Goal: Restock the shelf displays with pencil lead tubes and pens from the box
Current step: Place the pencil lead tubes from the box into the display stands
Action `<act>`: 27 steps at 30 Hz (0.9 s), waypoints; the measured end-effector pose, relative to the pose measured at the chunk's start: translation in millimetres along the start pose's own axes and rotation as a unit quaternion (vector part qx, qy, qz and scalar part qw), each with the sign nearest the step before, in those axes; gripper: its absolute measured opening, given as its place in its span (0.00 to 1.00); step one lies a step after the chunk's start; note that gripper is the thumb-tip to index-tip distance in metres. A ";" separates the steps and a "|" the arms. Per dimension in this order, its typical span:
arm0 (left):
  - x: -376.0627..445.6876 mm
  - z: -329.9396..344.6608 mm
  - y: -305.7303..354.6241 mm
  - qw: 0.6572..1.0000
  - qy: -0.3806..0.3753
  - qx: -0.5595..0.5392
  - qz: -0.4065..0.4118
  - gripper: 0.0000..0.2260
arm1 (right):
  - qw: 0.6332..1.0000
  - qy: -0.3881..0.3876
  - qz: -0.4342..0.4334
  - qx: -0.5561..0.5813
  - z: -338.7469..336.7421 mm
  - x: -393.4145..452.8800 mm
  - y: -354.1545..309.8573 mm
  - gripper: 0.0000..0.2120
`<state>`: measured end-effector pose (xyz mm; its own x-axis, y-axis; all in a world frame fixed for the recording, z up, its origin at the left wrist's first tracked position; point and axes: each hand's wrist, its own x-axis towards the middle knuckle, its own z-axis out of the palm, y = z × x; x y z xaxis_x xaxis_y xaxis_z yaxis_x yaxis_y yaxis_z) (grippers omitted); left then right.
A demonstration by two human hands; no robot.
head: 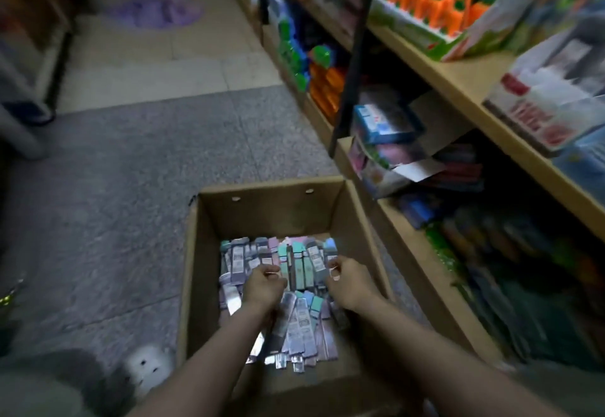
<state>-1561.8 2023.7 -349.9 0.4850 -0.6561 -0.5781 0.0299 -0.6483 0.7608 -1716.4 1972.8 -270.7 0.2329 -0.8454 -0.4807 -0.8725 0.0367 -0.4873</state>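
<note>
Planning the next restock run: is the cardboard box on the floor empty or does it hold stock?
It holds stock. The open cardboard box has its bottom covered with flat pastel packets, both hands down among them.

We see the box on the floor, the shelves just to its right. Flat packets, probably the lead tubes, lie heaped in it, with both hands down among them, left hand beside right hand.
</note>
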 end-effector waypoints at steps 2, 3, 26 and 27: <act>15.9 -0.4 -10.4 0.999 0.008 0.034 -0.002 0.09 | 1.000 -0.007 -0.004 -0.013 20.0 16.1 4.0 0.13; 22.5 -1.1 -13.0 0.998 0.012 0.061 0.002 0.10 | 1.000 -0.008 -0.008 -0.015 28.5 23.6 5.5 0.14; 61.4 7.7 -14.2 0.995 -0.057 0.075 0.017 0.10 | 0.995 0.027 0.044 -0.087 89.6 100.2 17.4 0.15; 58.9 6.2 -16.2 0.997 -0.056 0.058 0.008 0.10 | 0.997 0.030 0.040 -0.067 90.3 96.7 17.1 0.11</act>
<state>-1539.2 1993.1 -398.1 0.3837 -0.7015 -0.6006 -0.0810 -0.6734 0.7348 -1670.0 1939.8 -391.4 0.1385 -0.8727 -0.4682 -0.9377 0.0365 -0.3454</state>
